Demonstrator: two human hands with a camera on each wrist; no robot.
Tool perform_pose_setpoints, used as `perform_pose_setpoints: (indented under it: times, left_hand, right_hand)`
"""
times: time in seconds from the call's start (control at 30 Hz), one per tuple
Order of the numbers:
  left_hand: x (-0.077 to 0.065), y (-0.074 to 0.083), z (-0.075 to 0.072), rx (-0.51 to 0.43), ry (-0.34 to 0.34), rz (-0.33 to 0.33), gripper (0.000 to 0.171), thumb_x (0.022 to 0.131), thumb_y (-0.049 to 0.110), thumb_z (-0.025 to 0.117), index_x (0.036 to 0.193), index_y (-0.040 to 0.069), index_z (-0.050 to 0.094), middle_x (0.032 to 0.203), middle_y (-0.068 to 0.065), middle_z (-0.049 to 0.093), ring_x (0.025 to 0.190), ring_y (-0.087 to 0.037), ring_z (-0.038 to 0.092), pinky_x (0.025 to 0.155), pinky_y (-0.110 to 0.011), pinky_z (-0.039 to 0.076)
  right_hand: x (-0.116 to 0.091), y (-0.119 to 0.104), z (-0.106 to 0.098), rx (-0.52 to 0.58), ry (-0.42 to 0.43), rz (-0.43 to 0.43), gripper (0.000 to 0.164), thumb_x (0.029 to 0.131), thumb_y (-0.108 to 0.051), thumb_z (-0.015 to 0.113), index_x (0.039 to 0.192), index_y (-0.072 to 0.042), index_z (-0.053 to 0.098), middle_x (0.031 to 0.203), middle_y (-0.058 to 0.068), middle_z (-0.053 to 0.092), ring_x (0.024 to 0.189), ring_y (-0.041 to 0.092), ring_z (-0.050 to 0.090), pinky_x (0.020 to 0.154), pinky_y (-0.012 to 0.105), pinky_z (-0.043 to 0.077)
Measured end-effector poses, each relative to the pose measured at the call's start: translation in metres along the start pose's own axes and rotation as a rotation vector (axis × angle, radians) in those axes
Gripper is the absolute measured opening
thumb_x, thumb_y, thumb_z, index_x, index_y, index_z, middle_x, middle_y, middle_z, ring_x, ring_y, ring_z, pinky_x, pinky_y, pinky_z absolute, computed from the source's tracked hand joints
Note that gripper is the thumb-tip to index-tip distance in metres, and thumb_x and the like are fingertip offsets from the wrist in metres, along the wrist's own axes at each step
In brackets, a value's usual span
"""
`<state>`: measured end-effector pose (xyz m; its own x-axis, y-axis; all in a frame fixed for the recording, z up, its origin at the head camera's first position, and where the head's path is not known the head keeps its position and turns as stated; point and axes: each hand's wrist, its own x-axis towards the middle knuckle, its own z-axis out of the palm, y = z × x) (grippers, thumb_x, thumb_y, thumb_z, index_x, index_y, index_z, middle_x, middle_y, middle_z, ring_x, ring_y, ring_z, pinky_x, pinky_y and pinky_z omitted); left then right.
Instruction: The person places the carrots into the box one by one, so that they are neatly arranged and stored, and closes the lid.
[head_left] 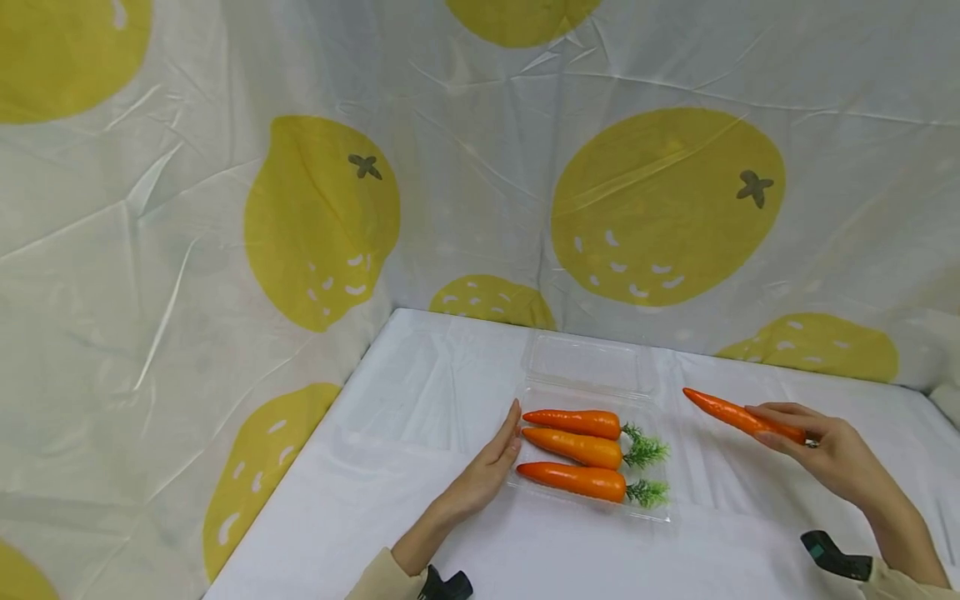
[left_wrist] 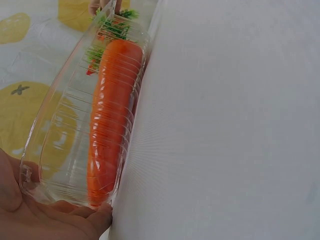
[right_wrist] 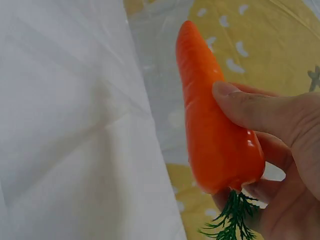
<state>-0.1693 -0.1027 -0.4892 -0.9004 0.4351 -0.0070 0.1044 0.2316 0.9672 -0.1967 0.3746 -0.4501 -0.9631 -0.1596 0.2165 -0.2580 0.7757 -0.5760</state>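
Note:
A clear plastic clamshell box (head_left: 645,510) lies on the table with three orange carrots (head_left: 577,451) side by side in it, their green tops to the right. At its left end, my left hand (head_left: 480,479) touches the wall with its fingers fairly straight. In the left wrist view, one carrot (left_wrist: 114,120) shows through the ribbed side of the box. To the right of the box, my right hand (head_left: 821,442) holds another carrot (head_left: 731,410) in the air, thumb on one side and fingers on the other. Its green tuft (right_wrist: 235,217) hangs beneath the thick end.
The box's transparent lid (head_left: 588,362) lies folded back behind it. A white cloth (head_left: 390,500) covers the table. Behind and to the left hangs a pale curtain (head_left: 480,167) printed with large yellow lemons.

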Motion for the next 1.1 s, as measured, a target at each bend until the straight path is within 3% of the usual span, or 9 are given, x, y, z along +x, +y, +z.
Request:
perform_pose_setpoints:
  times: [0.3,0.43,0.53,0.77,0.83,1.0,1.1]
  left_hand:
    - [0.000,-0.001,0.000,0.009,0.000,-0.001,0.062,0.115,0.025,0.029,0.168,0.020,-0.004,0.176,-0.007,0.001,0.162,-0.033,0.012,0.130,-0.056,0.014]
    - [0.001,-0.002,0.000,0.009,0.002,0.000,0.062,0.115,0.025,0.029,0.168,0.021,-0.003,0.176,-0.007,0.001,0.162,-0.033,0.012,0.130,-0.055,0.014]
    - [0.001,-0.001,0.000,0.012,0.005,-0.001,0.061,0.115,0.025,0.029,0.168,0.021,-0.003,0.176,-0.006,0.001,0.162,-0.033,0.012,0.130,-0.055,0.013]
    - [0.001,-0.002,-0.001,0.008,0.008,-0.006,0.062,0.115,0.025,0.029,0.168,0.022,-0.003,0.176,-0.005,0.001,0.162,-0.033,0.013,0.130,-0.055,0.014]
    - [0.001,-0.003,-0.001,0.007,0.007,-0.006,0.061,0.115,0.025,0.029,0.168,0.022,-0.003,0.176,-0.005,0.000,0.162,-0.032,0.013,0.130,-0.055,0.014]
    - [0.003,-0.003,0.000,0.009,0.004,-0.003,0.061,0.115,0.024,0.029,0.168,0.022,-0.003,0.176,-0.005,0.001,0.162,-0.031,0.012,0.130,-0.055,0.013]
    - [0.003,-0.004,0.000,0.012,0.005,0.000,0.061,0.115,0.023,0.028,0.168,0.022,-0.003,0.176,-0.006,0.001,0.162,-0.031,0.012,0.130,-0.054,0.013]
  right_hand:
    - [0.004,-0.045,0.009,0.074,-0.035,-0.028,0.035,0.093,-0.025,0.079,0.126,-0.014,0.076,0.117,-0.041,0.051,0.098,-0.013,0.049,0.066,0.019,0.054]
    - [0.006,-0.068,0.017,0.090,-0.056,-0.059,0.033,0.093,-0.024,0.079,0.125,-0.016,0.077,0.128,-0.008,0.068,0.101,-0.014,0.049,0.071,0.018,0.057]
    - [0.009,-0.082,0.024,0.110,-0.087,-0.075,0.031,0.093,-0.023,0.079,0.123,-0.018,0.078,0.132,0.016,0.069,0.104,-0.017,0.048,0.075,0.017,0.056]
    - [0.011,-0.105,0.040,0.142,-0.137,-0.123,0.030,0.091,-0.025,0.081,0.121,-0.023,0.079,0.127,0.010,0.072,0.109,-0.015,0.050,0.082,0.017,0.056]
    - [0.013,-0.111,0.045,0.148,-0.148,-0.136,0.031,0.090,-0.025,0.081,0.121,-0.024,0.079,0.126,0.008,0.072,0.112,-0.007,0.055,0.084,0.017,0.056]
    - [0.018,-0.125,0.053,0.171,-0.189,-0.169,0.031,0.090,-0.023,0.081,0.121,-0.020,0.079,0.126,0.009,0.072,0.115,0.028,0.064,0.085,0.017,0.056]
    - [0.020,-0.133,0.059,0.184,-0.219,-0.187,0.030,0.091,-0.021,0.080,0.121,-0.018,0.079,0.125,0.009,0.072,0.115,0.035,0.064,0.084,0.019,0.058]
